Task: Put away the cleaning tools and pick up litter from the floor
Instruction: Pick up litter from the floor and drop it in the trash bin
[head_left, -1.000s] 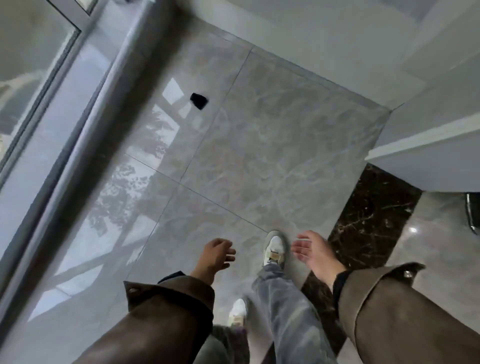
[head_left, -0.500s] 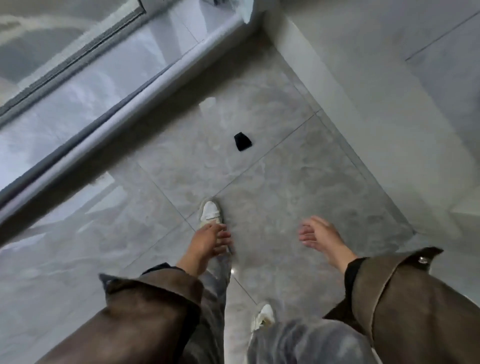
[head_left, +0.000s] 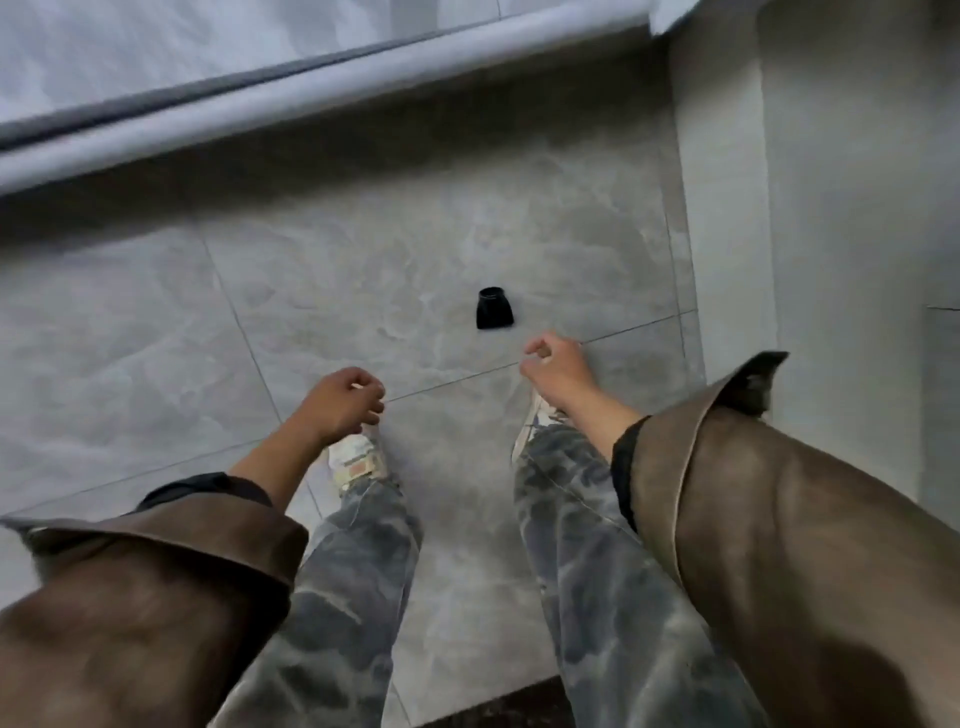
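You have closed on the black litter piece (head_left: 495, 308), now on the floor (head_left: 337, 291) just beyond your right hand (head_left: 553, 371); it and your left hand (head_left: 343, 397) hang loosely curled, empty, so reach down.

Indoor room, polished grey floor tiles (head_left: 337, 291), sliding-door track (head_left: 322, 98), pale wall (head_left: 841, 208)

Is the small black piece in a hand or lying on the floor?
On the floor. The black piece lies on the grey tile, just beyond the right hand, which holds nothing.
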